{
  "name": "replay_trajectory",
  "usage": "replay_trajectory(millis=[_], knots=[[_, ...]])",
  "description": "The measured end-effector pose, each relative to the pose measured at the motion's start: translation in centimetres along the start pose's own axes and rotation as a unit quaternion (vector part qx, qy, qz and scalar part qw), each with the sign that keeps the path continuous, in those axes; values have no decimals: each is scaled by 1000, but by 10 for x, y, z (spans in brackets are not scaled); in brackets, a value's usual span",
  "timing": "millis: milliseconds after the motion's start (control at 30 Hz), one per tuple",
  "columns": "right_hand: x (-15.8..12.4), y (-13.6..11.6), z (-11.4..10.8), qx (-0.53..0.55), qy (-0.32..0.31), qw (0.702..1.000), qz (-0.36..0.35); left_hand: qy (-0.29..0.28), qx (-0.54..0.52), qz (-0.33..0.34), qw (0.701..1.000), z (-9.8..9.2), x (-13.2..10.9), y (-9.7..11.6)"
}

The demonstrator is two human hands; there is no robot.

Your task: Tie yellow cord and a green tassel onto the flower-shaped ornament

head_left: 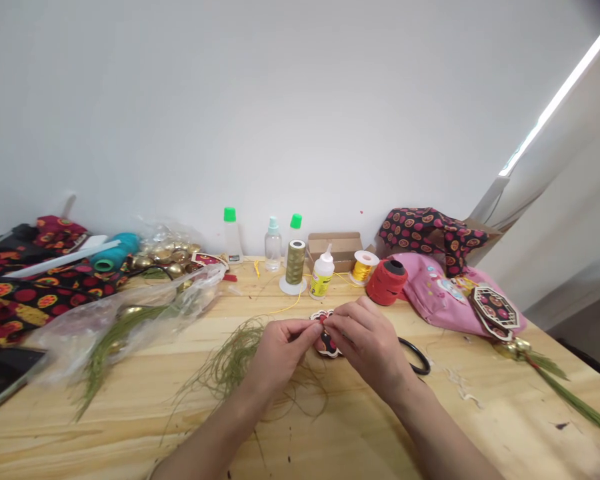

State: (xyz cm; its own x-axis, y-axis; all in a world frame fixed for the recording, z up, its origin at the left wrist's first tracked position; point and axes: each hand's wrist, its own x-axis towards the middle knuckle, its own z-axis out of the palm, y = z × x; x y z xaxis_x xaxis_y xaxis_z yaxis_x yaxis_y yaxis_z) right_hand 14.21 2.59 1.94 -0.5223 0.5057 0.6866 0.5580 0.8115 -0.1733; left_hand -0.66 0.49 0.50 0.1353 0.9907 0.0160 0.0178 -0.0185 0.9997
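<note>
A small scalloped ornament (326,345) with a pale edge and a dark and red patterned face lies under my fingertips, partly covered by them. My left hand (281,348) pinches thumb against forefinger at its upper part. From the other side my right hand (369,341) pinches at the same spot, its fingertips meeting those of the left. Something small and red shows between the fingers, too little of it to name. A loose tangle of green thread (230,357) lies beside and partly behind my left hand. Behind my right wrist, a black ring-shaped handle (420,357) partly shows.
Beyond my hands stand a glue bottle (321,275), an olive thread spool (295,263), a yellow cord spool (363,268) and a red thread cone (387,282). A plastic bag (75,333) with green tassels lies left, a phone (5,373) at the edge. A pink pouch (433,300) is right.
</note>
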Motion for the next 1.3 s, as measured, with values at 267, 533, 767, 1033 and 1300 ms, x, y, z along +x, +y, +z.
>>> replay_trajectory(millis=[267,533,767,1033,1300], knots=[[-1,1,1,74,11,997,21,20,3,4,1000,-1,-1,1],[10,1,-10,-12,-70,997,-43,7,24,6,1000,-1,-4,0],[22,-11,-17,-122,-204,967,-91,12,54,15,998,-2,-4,1],[12,2,1,-66,-97,991,-57,-20,-78,-34,996,-2,-3,-3],[0,2,1,124,-16,991,-40,-18,-153,-39,987,-1,-4,1]])
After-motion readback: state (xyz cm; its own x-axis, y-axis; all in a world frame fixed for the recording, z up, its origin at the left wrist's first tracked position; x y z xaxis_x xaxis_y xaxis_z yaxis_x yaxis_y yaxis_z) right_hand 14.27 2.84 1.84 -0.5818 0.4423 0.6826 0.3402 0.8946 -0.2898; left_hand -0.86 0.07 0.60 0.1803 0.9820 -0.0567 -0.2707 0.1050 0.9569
